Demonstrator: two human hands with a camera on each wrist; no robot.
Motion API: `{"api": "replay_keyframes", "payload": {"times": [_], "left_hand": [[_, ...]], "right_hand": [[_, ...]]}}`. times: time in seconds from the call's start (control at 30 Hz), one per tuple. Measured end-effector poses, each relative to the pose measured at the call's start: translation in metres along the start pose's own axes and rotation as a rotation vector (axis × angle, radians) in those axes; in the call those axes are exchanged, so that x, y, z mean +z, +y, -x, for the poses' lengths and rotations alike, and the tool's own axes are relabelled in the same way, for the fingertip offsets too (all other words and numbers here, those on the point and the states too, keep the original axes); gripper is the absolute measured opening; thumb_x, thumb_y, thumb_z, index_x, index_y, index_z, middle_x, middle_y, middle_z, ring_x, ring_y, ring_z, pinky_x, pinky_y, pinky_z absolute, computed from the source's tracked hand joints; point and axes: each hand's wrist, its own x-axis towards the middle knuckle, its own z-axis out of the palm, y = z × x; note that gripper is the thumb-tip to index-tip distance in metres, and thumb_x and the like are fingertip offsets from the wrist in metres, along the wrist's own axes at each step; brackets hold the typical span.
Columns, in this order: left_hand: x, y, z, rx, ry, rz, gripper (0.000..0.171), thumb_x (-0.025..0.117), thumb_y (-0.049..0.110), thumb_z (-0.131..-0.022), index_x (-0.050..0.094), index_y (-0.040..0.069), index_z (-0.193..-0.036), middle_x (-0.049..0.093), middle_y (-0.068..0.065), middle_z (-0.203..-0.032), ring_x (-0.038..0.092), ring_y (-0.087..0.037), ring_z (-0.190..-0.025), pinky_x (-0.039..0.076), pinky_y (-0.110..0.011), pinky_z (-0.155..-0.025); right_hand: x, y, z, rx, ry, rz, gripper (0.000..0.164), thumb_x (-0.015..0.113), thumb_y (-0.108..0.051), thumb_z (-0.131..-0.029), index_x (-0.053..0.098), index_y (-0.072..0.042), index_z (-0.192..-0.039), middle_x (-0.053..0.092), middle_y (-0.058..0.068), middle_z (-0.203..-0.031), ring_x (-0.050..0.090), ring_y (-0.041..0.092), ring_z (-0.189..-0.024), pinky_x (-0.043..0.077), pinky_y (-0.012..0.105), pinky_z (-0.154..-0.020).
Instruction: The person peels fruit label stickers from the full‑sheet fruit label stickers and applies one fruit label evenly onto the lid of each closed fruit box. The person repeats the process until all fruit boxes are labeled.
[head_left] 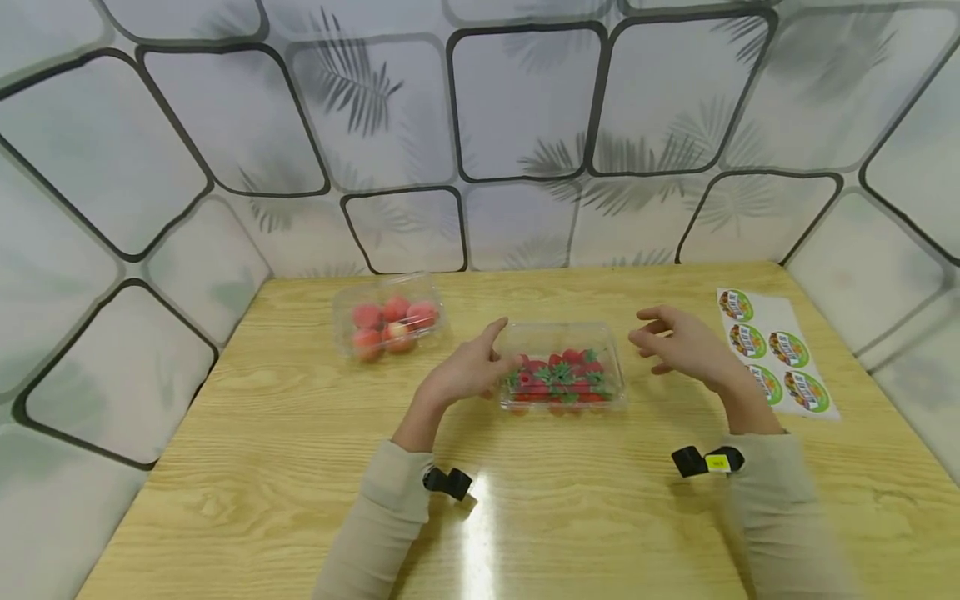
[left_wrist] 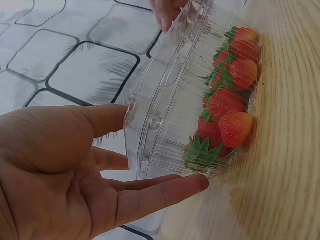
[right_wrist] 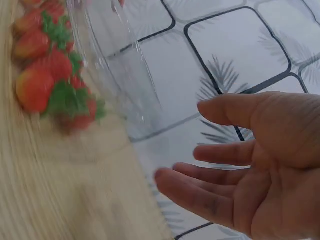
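Observation:
A clear plastic clamshell box (head_left: pixel 562 336) of strawberries (head_left: pixel 558 379) sits on the table in the middle of the head view, its lid lying over the top. My left hand (head_left: pixel 465 371) is at the box's left end. In the left wrist view its thumb meets the lid edge, while the fairly straight fingers reach along the end wall near the strawberries (left_wrist: pixel 226 104). On the other side, my right hand (head_left: pixel 686 346) hovers apart from the box's right end. Its fingers are loosely spread with nothing between them, as the right wrist view shows.
A second clear box (head_left: pixel 345 304) holding several peach-like fruits (head_left: pixel 397 310) stands at the back left of the wooden table (head_left: pixel 285 483). Beyond my right hand lies a sheet of round fruit-printed stickers (head_left: pixel 780 350). Patterned panels (head_left: pixel 525 108) rise behind the table.

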Motion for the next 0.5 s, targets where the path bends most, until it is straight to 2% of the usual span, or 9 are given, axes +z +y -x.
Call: {"api": "replay_keyframes", "payload": {"times": [0.17,0.23,0.33,0.5], "left_hand": [[0.000,0.000,-0.001,-0.008,0.001,0.003,0.077,0.054,0.037,-0.103,0.005,0.023,-0.161,0.066,-0.013,-0.116,0.068,-0.031,-0.078,0.057,-0.041,-0.076],[0.000,0.000,0.000,-0.014,0.000,0.011,0.077,0.054,0.036,-0.103,0.005,0.022,-0.161,0.065,-0.014,-0.118,0.068,-0.028,-0.079,0.058,-0.041,-0.076],[0.001,0.001,0.001,-0.017,0.004,0.016,0.076,0.054,0.035,-0.103,0.006,0.022,-0.161,0.062,-0.016,-0.123,0.068,-0.024,-0.081,0.058,-0.041,-0.075],[0.003,0.001,0.001,-0.016,0.012,0.031,0.076,0.054,0.034,-0.103,0.007,0.022,-0.161,0.062,-0.017,-0.122,0.067,-0.025,-0.080,0.058,-0.041,-0.074]], "right_hand": [[-0.017,0.013,-0.003,0.024,0.139,0.227,0.061,0.048,-0.030,-0.105,0.033,0.011,-0.147,0.028,0.039,-0.148,0.033,0.057,-0.131,0.040,0.066,-0.098],[-0.023,0.021,-0.005,0.035,0.171,0.280,0.062,0.047,-0.027,-0.103,0.032,0.014,-0.147,0.022,0.043,-0.148,0.023,0.061,-0.133,0.031,0.071,-0.101],[-0.035,0.034,-0.005,0.080,0.181,0.335,0.065,0.045,-0.026,-0.103,0.025,0.016,-0.148,0.013,0.048,-0.147,0.013,0.065,-0.134,0.023,0.076,-0.101],[-0.057,0.058,-0.001,0.148,0.177,0.401,0.070,0.044,-0.027,-0.102,0.017,0.018,-0.149,0.012,0.053,-0.142,0.011,0.073,-0.128,0.022,0.080,-0.097]]}}
